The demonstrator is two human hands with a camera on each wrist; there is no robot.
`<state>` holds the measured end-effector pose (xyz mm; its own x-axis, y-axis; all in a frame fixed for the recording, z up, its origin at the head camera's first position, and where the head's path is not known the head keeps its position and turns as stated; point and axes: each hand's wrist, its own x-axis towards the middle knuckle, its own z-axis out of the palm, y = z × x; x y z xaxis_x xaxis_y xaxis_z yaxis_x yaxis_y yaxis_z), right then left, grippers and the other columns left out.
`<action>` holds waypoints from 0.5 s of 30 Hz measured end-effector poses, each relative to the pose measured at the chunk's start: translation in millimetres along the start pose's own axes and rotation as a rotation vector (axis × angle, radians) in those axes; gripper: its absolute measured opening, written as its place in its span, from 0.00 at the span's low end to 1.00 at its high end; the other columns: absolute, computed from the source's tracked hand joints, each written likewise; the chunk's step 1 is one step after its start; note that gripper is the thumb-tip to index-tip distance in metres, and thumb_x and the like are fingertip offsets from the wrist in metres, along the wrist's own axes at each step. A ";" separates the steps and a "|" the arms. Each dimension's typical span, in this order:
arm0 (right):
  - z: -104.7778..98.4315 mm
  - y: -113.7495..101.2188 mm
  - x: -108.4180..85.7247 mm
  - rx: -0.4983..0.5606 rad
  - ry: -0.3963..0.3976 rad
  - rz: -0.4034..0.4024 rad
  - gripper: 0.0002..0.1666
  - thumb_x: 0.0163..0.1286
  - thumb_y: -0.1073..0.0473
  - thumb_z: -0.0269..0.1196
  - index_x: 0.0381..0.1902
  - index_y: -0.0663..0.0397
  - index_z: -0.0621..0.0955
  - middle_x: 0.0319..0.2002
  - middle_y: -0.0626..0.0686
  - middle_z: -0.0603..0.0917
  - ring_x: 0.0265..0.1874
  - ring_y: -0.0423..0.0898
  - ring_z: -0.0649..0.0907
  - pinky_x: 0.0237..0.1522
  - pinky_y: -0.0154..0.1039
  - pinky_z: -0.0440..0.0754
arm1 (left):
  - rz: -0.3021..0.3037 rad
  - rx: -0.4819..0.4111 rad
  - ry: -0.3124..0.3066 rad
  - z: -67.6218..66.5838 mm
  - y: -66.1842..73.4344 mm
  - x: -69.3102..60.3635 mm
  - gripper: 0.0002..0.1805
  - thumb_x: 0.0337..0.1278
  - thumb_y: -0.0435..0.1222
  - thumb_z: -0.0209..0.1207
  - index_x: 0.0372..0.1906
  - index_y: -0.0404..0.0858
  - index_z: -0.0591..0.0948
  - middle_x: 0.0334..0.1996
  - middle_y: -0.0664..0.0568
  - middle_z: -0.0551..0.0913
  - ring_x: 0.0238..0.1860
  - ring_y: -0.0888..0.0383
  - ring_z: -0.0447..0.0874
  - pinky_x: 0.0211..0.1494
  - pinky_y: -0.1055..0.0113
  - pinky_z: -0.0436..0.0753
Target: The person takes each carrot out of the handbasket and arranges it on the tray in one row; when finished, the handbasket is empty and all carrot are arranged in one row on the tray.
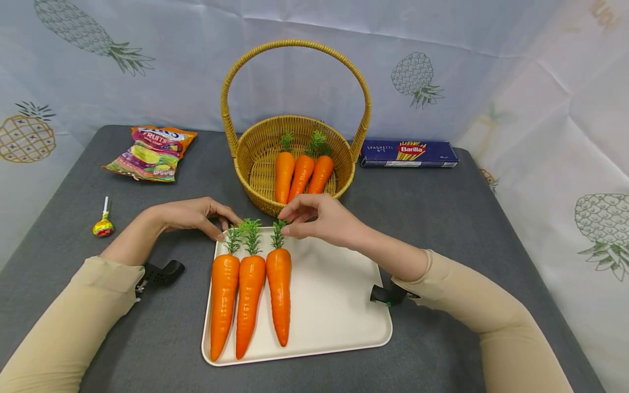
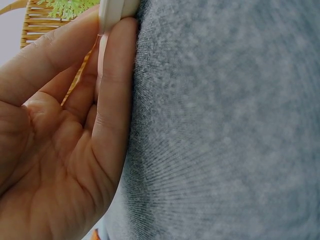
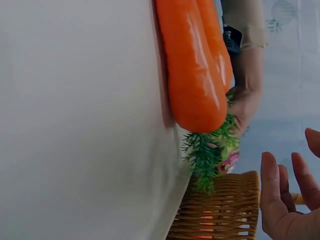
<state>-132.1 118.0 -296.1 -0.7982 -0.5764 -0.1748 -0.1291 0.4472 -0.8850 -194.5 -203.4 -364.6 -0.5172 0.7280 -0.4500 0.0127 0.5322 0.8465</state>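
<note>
A cream tray point(image 1: 339, 305) bears three orange carrots with green tops: one carrot point(image 1: 224, 305) along the left edge, another carrot point(image 1: 251, 305) beside it, and a third carrot point(image 1: 279, 295) slightly apart to the right. At the tray's far left corner, my left hand point(image 1: 194, 215) pinches the rim; the left wrist view shows thumb and finger on either side of the tray's edge point(image 2: 117, 11). My right hand point(image 1: 324, 221) hovers by the third carrot's leaves, its fingers apart and holding nothing. From the right wrist view, those fingers point(image 3: 270, 185) stand clear of the carrot greens point(image 3: 202, 155).
Just beyond the tray stands a wicker basket point(image 1: 350, 183) with a tall handle and three more carrots point(image 1: 302, 174) inside. A candy bag point(image 1: 152, 155) and a lollipop point(image 1: 103, 225) lie at left. A blue spaghetti box point(image 1: 409, 154) lies at the back right.
</note>
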 end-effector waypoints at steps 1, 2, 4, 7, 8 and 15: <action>-2.1 -2.3 1.0 0.009 0.009 -0.004 0.18 0.64 0.58 0.69 0.50 0.58 0.83 0.43 0.53 0.86 0.40 0.45 0.84 0.46 0.46 0.84 | 0.000 0.001 0.000 0.1 0.0 0.0 0.30 0.56 0.34 0.66 0.65 0.31 0.75 0.43 0.47 0.80 0.43 0.62 0.77 0.44 0.68 0.80; -4.2 -4.8 1.8 0.020 0.019 -0.003 0.18 0.64 0.58 0.69 0.50 0.58 0.83 0.43 0.54 0.86 0.40 0.46 0.84 0.46 0.47 0.85 | 0.001 0.002 0.000 0.1 0.0 0.0 0.30 0.56 0.34 0.66 0.65 0.31 0.75 0.43 0.47 0.80 0.43 0.62 0.77 0.44 0.68 0.80; -8.3 -10.0 3.3 0.049 0.037 0.003 0.17 0.64 0.59 0.69 0.51 0.58 0.83 0.42 0.55 0.85 0.39 0.48 0.84 0.46 0.49 0.85 | 0.000 0.005 0.002 0.3 0.0 0.1 0.30 0.56 0.33 0.66 0.64 0.31 0.75 0.43 0.47 0.80 0.42 0.62 0.77 0.44 0.68 0.80; -14.2 -17.7 4.9 0.047 0.068 -0.010 0.15 0.65 0.58 0.68 0.49 0.54 0.83 0.42 0.53 0.85 0.40 0.48 0.83 0.46 0.48 0.85 | 0.004 0.009 0.004 0.2 -0.2 -0.1 0.30 0.56 0.33 0.66 0.64 0.31 0.75 0.43 0.47 0.80 0.43 0.62 0.77 0.44 0.68 0.79; -16.1 -20.3 5.4 0.045 0.078 -0.020 0.15 0.65 0.58 0.68 0.49 0.52 0.84 0.42 0.53 0.84 0.40 0.48 0.83 0.46 0.47 0.85 | 0.005 0.011 0.005 0.1 -0.5 -0.1 0.30 0.56 0.33 0.66 0.64 0.31 0.75 0.43 0.47 0.80 0.43 0.62 0.77 0.44 0.68 0.79; -26.1 -35.8 11.6 0.030 0.122 -0.106 0.14 0.65 0.57 0.68 0.48 0.50 0.83 0.43 0.52 0.84 0.40 0.48 0.82 0.45 0.46 0.84 | 0.007 0.011 0.009 0.2 -1.6 0.4 0.30 0.56 0.33 0.66 0.64 0.31 0.76 0.44 0.47 0.80 0.43 0.61 0.77 0.44 0.68 0.80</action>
<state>-152.2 113.1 -255.2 -0.8468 -0.5312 -0.0276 -0.2003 0.3664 -0.9087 -194.6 -203.9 -366.1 -0.5244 0.7280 -0.4415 0.0258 0.5319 0.8464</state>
